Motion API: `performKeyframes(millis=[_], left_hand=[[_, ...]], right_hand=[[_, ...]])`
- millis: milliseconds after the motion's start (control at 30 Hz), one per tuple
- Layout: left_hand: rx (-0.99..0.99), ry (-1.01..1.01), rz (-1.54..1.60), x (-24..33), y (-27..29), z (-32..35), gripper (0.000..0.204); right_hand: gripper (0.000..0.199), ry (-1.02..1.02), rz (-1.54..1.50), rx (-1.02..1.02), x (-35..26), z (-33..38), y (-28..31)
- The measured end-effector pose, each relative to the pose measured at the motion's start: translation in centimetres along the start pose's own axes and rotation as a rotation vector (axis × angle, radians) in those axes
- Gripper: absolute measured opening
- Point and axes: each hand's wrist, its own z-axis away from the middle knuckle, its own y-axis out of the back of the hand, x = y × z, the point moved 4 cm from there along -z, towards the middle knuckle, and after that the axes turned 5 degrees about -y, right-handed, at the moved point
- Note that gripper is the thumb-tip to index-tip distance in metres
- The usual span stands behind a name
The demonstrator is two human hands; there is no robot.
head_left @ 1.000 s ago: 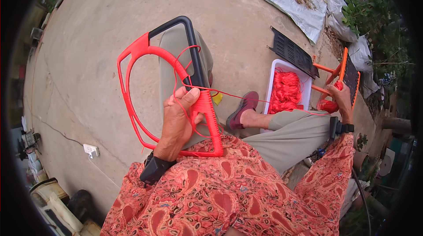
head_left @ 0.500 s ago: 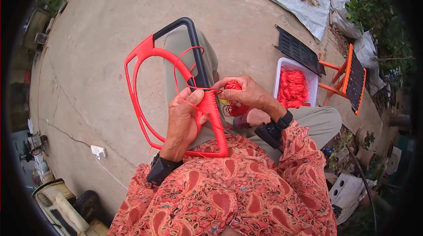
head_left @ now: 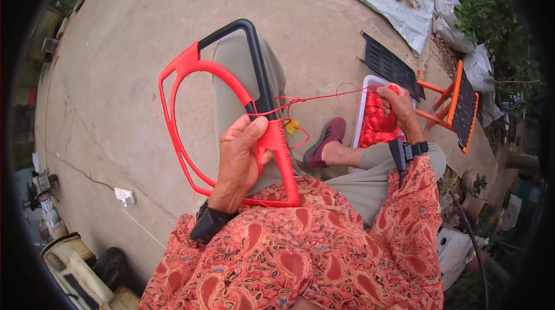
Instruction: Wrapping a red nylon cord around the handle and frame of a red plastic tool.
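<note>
That left hand [head_left: 238,149] clamps a red-wrapped tubular frame [head_left: 260,73], long side toward twelve o'clock, its red cord [head_left: 332,95] stretched toward three, pinched in the right hand [head_left: 402,110].

I count two bare hands, one left hand [head_left: 236,151] and one right hand [head_left: 400,106], and two black wrist devices [head_left: 211,224]. At the centre there's one red-wrapped black frame [head_left: 264,87] and one maroon shoe [head_left: 325,143]; toward the right, one white tub [head_left: 360,114], one black slotted panel [head_left: 388,62] and one orange-framed stool [head_left: 464,110]; lower left, one white power socket [head_left: 124,196].
</note>
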Motion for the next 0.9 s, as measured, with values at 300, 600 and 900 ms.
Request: performKeyframes(millis=[300, 600, 900], left_hand=[[0.009, 0.012, -0.016, 0.0, -0.2, 0.0, 0.019], [-0.002, 0.001, 0.009, 1.0, 0.1, 1.0, 0.022], [-0.001, -0.049, -0.009, 1.6, 0.0, 2.1, 0.023]], right_hand=[[0.014, -0.025, -0.005, 0.087, 3.6, -1.0, 1.3], [0.011, -0.070, 0.028, 0.373, 8.6, -3.1, 7.2], [0.025, 0.088, 0.069, 0.063, 3.1, -0.8, -0.2]])
